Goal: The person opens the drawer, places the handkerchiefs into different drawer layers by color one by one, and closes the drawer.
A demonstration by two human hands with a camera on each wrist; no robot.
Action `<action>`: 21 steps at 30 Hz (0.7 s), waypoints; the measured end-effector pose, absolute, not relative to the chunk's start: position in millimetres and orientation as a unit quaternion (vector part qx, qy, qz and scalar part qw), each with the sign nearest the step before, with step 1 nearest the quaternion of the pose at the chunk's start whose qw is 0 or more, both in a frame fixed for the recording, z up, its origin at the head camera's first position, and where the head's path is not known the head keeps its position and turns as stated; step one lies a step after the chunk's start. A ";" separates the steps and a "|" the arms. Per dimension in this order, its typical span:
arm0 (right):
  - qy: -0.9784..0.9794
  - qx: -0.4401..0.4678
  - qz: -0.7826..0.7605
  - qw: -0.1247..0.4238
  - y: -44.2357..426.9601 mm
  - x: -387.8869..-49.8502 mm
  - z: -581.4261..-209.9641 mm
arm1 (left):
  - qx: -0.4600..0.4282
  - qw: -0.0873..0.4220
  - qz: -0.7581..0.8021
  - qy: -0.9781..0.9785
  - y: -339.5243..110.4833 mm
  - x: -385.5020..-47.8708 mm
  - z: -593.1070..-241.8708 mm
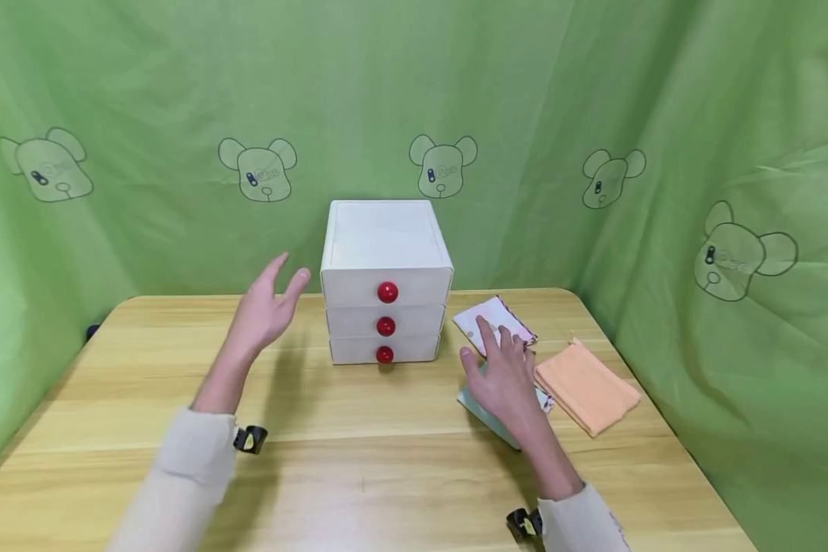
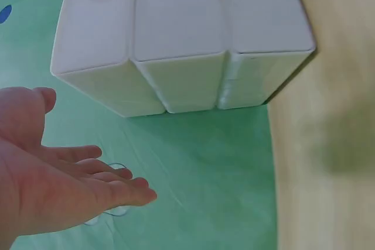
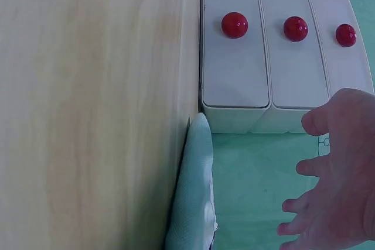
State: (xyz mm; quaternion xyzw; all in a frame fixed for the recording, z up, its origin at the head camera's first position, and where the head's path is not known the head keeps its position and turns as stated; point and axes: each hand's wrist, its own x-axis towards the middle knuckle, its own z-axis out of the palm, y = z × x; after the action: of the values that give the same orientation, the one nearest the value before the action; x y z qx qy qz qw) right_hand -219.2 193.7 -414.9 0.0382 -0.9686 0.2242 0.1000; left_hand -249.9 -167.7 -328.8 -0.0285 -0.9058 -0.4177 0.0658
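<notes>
Teal cloth below right hand, toward tabletop right edge; probably light, floppy, best pinched at folded edge. Fingers spread, holding nothing; left hand likewise, beside drawer unit.

Hand near drawers, seemingly apart.

Wooden table with white drawer unit and cloths.
The unit stands between left hand and right hand; green cloth lies below the right, white cloth near its fingertips, orange cloth rightward.
</notes>
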 end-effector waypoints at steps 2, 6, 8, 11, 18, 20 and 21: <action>-0.965 0.042 0.236 0.104 194.0 -219.7 -414.2 | -0.032 0.068 -0.419 -0.905 -166.3 -257.0 -320.5; -0.957 0.036 0.271 0.100 193.9 -219.8 -410.7 | -0.034 0.061 -0.415 -0.907 -163.4 -267.8 -307.3; -0.952 0.028 0.290 0.095 193.6 -219.7 -407.8 | -0.033 0.055 -0.414 -0.908 -162.5 -272.2 -302.2; -0.948 0.018 0.305 0.093 192.8 -219.9 -402.3 | -0.030 0.046 -0.409 -0.911 -161.6 -277.1 -296.2; -0.944 0.021 0.305 0.126 194.4 -223.4 -394.1 | -0.030 0.026 -0.404 -0.914 -155.4 -284.8 -288.3; -0.942 0.030 0.307 0.134 194.7 -224.3 -393.1 | -0.031 0.021 -0.405 -0.913 -153.2 -286.7 -286.5; -0.941 0.035 0.308 0.137 194.8 -224.9 -392.7 | -0.032 0.019 -0.406 -0.913 -151.9 -287.9 -285.7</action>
State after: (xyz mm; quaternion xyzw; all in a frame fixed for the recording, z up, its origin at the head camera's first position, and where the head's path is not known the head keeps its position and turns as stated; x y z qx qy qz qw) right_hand -224.9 194.8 -392.7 0.0353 -0.9406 0.3085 0.1375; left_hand -287.9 -151.9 -285.7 -0.0316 -0.9132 -0.4059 0.0190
